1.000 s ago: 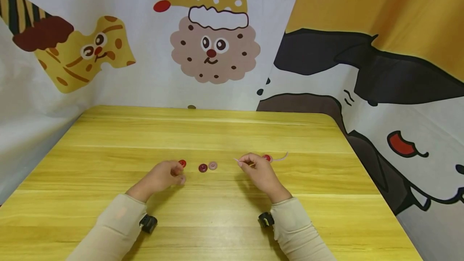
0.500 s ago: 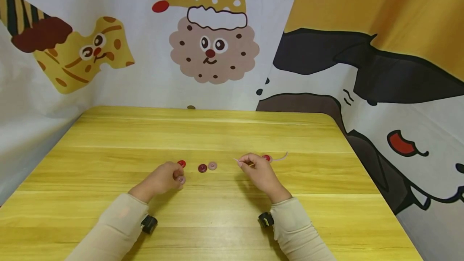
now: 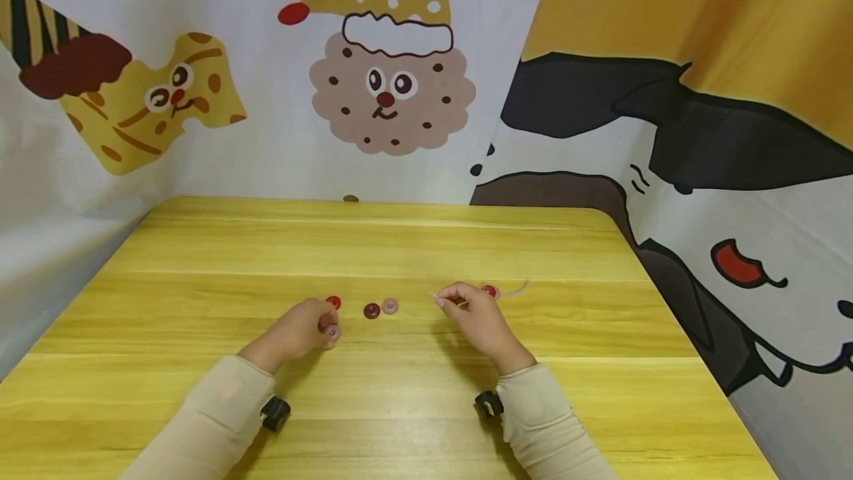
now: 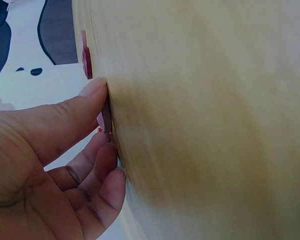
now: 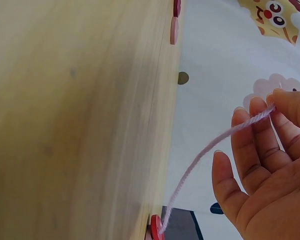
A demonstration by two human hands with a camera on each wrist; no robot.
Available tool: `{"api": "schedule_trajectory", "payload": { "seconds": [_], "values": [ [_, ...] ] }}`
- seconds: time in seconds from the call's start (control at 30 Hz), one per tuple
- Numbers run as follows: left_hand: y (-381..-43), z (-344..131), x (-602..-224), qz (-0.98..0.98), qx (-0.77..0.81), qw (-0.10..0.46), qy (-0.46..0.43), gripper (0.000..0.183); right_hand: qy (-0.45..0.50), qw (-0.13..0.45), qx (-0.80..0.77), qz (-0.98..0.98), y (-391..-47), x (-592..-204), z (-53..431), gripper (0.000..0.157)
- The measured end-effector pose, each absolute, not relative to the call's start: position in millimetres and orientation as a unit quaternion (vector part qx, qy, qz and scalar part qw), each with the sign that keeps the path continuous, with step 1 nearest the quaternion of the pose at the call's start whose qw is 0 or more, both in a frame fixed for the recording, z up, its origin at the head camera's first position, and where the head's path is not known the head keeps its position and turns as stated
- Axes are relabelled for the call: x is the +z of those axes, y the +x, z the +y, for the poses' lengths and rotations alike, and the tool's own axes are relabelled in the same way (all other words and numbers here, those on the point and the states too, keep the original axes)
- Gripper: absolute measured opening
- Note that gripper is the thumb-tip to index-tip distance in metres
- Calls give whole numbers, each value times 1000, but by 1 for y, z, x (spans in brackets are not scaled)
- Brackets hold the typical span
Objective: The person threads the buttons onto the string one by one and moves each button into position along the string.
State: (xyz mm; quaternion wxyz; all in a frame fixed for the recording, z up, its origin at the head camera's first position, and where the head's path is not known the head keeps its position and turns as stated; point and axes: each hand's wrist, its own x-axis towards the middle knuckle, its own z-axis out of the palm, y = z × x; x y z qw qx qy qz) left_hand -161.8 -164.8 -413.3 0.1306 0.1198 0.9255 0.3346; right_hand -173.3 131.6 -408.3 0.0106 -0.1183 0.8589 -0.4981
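Note:
My left hand (image 3: 300,332) is low over the table, its thumb and fingertips pinching a mauve-pink button (image 3: 332,332) by its edges; in the left wrist view that button (image 4: 106,116) stands right at the table surface. Just beyond these fingers lies a red button (image 3: 335,302). My right hand (image 3: 476,317) is raised, pinching one end of a pink cord (image 5: 202,152) between thumb and index finger, the other fingers loosely bent. The cord runs down through a threaded red button (image 5: 156,227) on the table, with a pinkish one partly hidden against it.
Between the hands, a dark maroon button (image 3: 372,310) and a pale pink button (image 3: 389,306) lie side by side on the wooden table (image 3: 400,406). The cord's other end (image 3: 520,289) trails right of the threaded buttons. A printed curtain (image 3: 253,132) hangs behind the table.
My left fingers have closed in on the mauve-pink button, which shows more plainly at their tips. My right hand holds the cord in the same spot.

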Motion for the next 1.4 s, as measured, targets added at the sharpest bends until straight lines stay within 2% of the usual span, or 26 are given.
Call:
{"api": "schedule_trajectory", "payload": {
  "seconds": [0.37,0.7,1.23,1.4],
  "values": [
    [-160,-161,-410,935,303,129,134,18,-117,10,-498,859,-173,-409,132,12],
    [-163,-163,-414,946,266,103,157,18,-111,11,-499,859,-173,-410,133,12],
    [-163,-163,-409,923,346,81,150,5,-112,8,-493,863,-174,-410,135,12],
    [-167,-158,-409,916,370,77,132,8,-112,6,-486,867,-175,-410,137,12]
  ]
}}
